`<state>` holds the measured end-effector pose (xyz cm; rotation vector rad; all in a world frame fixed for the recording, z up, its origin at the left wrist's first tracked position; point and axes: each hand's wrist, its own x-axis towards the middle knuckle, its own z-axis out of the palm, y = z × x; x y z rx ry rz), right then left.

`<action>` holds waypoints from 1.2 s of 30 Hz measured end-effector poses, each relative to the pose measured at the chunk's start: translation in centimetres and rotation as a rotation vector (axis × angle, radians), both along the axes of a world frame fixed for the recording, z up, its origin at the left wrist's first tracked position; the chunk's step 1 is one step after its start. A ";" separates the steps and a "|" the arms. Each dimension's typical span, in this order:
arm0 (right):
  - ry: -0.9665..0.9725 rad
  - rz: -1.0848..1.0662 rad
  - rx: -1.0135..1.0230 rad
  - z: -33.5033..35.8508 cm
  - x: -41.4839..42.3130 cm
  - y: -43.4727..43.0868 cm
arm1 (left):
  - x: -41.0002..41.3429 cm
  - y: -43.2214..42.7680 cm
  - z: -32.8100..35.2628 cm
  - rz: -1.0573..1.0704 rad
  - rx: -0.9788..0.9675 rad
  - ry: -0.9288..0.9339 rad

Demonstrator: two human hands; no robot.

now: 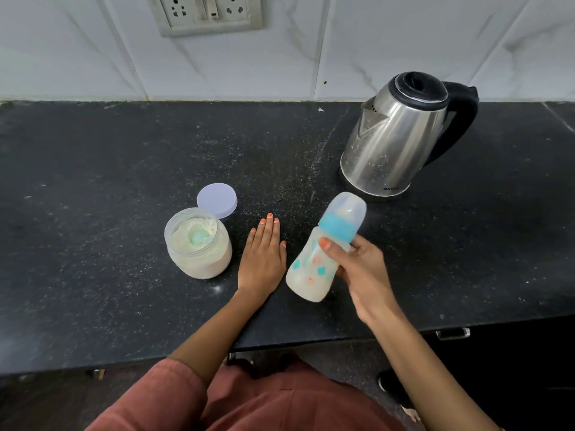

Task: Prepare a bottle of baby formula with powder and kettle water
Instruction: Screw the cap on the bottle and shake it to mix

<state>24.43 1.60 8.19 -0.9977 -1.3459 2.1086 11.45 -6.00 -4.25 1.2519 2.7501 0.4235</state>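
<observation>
well inside the counter edge [311, 339], right hand [361, 269] grips tilted bottle [308, 275]; left hand [263, 259] flat.

A black speckled stone table [93, 181] runs along a wall of white, grey-veined tiles [373, 42] that carries a socket panel [205, 14]. Under its front edge, a metal handle [452, 333] shows on dark cabinets.

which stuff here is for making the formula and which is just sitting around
For the job: baby bottle in the right hand; open powder jar with scoop inside; jar lid; kettle.
Just there: wall socket; cabinet handle; left hand resting flat on the counter.
</observation>
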 end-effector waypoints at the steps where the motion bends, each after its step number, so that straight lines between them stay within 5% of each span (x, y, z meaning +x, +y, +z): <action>1: 0.008 -0.012 -0.009 0.0 0.0 0.2 | 0.0 0.0 0.0 0.002 0.005 0.003; 6: 0.164 -0.361 -0.094 0.6 -0.5 3.0 | 0.2 0.0 0.1 0.006 0.012 0.021; 12: -0.049 0.058 0.052 0.3 0.0 0.4 | 0.0 0.0 0.0 0.001 -0.017 0.001; 18: 0.182 -0.403 -0.187 0.4 -0.8 3.0 | 0.2 0.0 0.1 0.009 0.006 0.017; 24: -0.041 -0.008 0.009 -0.1 0.2 0.4 | 0.0 0.0 0.1 0.002 -0.009 0.010; 29: 0.211 -0.407 -0.159 0.9 -0.3 3.4 | 0.2 0.0 0.2 0.010 0.023 0.018; 36: -0.105 0.082 0.162 0.4 0.2 0.7 | 0.1 0.0 0.1 0.009 -0.001 0.000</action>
